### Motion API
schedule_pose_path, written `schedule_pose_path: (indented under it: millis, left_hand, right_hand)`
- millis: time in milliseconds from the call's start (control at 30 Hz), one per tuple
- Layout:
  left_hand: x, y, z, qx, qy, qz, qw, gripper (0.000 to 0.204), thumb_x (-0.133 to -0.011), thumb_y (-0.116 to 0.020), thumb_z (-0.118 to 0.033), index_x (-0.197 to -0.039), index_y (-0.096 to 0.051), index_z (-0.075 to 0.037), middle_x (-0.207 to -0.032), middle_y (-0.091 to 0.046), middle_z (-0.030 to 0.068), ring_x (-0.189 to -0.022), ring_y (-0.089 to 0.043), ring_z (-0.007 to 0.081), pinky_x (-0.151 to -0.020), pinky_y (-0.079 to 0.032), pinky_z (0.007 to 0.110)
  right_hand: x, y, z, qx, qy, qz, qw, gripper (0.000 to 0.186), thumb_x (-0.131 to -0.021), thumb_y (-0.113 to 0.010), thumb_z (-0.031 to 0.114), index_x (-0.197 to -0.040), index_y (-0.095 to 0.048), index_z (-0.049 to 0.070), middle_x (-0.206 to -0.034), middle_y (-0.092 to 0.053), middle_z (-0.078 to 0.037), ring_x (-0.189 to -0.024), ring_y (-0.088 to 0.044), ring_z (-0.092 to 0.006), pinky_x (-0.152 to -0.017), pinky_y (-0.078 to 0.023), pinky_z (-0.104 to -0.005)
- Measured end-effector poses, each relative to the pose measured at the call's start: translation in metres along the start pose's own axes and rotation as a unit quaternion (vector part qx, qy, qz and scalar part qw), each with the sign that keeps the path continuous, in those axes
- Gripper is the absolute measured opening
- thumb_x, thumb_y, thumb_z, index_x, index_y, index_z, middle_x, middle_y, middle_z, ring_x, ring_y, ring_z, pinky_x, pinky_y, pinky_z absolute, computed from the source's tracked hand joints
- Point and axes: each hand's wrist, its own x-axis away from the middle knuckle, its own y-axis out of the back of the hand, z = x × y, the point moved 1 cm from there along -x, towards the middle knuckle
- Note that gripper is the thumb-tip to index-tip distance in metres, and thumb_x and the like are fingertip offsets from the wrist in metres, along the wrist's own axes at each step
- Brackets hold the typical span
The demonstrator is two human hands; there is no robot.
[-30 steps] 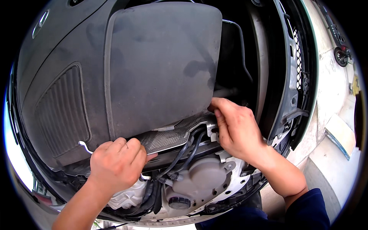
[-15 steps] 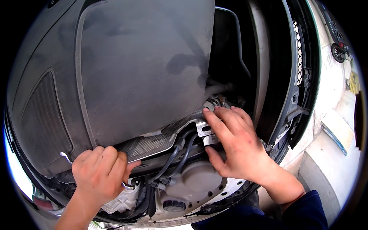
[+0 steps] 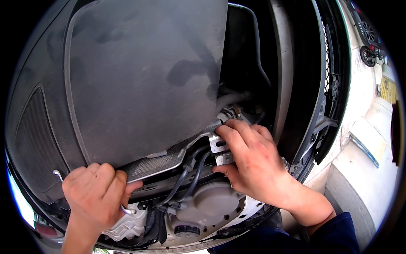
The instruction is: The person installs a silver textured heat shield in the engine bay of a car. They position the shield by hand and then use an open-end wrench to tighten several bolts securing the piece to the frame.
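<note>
Our left hand [image 3: 95, 192], wrapped round a rod [image 3: 128, 210], perhaps braces the shield [image 3: 154, 167] | our right hand [image 3: 253, 156] spans the bracket [image 3: 218, 144], likely steadying it | right grip: we can't tell

Along the right side runs a pale concrete floor [image 3: 366, 175], almost white higher up where strong light washes out its surface, with a darker grey band [image 3: 352, 197] curving along its lower part. A flat cream slab [image 3: 368, 137] with a blue-grey edge lies on it. Farther off are a yellow slatted patch [image 3: 388, 89], a black wheel [image 3: 368, 57] with a touch of red beside it, and a dark vehicle [image 3: 367, 28] at the upper right. A dark shape [image 3: 396, 135] at the right rim is too shadowed to name. At the lower left, a glaring white strip [image 3: 22, 202] fringed with blue stands above a blurred reddish shape [image 3: 45, 230]; a sliver of green [image 3: 100, 250] shows at the bottom.
</note>
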Motion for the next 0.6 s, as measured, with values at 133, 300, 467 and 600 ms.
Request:
schedule_pose_path:
  millis: [133, 300, 467, 600]
  left_hand:
    - [-0.0038, 0.0015, 0.0023, -0.005, 0.0, -0.003, 1.0, 0.03, -0.073, -0.075, -0.03, -0.068, -0.058, -0.005, -0.061, -0.038, 0.0019, -0.049, -0.041, 0.0155, -0.045, -0.026, 0.031]
    - [-0.0076, 0.0011, -0.003, -0.006, -0.006, -0.008, 1.0, 0.031, -0.073, -0.074, -0.03, -0.067, -0.058, -0.004, -0.061, -0.038, 0.0019, -0.049, -0.041, 0.0151, -0.045, -0.026, 0.03]
    - [-0.007, 0.0034, -0.0027, -0.011, -0.003, 0.002, 1.0, 0.031, -0.073, -0.074, -0.029, -0.067, -0.058, -0.004, -0.061, -0.038, 0.0018, -0.049, -0.041, 0.0151, -0.045, -0.026, 0.03]
    - [-0.0018, 0.0044, -0.0031, -0.009, -0.01, 0.01, 1.0, 0.029, -0.072, -0.073, -0.029, -0.068, -0.059, -0.003, -0.061, -0.039, 0.0018, -0.049, -0.041, 0.015, -0.045, -0.025, 0.03]
  right_hand:
    - [-0.002, 0.0024, 0.0023, -0.037, -0.036, 0.005, 0.999, 0.076, -0.065, -0.086, 0.015, -0.131, -0.051, 0.001, -0.113, -0.061, -0.018, -0.103, -0.059, -0.0359, -0.094, -0.044, -0.044]
    - [-0.0028, -0.001, 0.0009, -0.044, -0.042, 0.022, 0.998, 0.079, -0.065, -0.086, 0.015, -0.134, -0.05, 0.0, -0.103, -0.063, -0.015, -0.101, -0.059, -0.0338, -0.093, -0.043, -0.0447]
    - [-0.005, -0.0004, 0.0025, -0.077, -0.039, -0.034, 0.996, 0.068, -0.065, -0.084, 0.011, -0.127, -0.056, 0.001, -0.094, -0.061, -0.011, -0.093, -0.057, -0.0317, -0.09, -0.041, -0.0429]
    - [-0.0009, -0.0053, 0.0006, -0.074, -0.02, -0.059, 0.995, 0.063, -0.065, -0.084, 0.011, -0.122, -0.059, 0.002, -0.091, -0.061, -0.011, -0.093, -0.057, -0.0307, -0.09, -0.041, -0.0432]
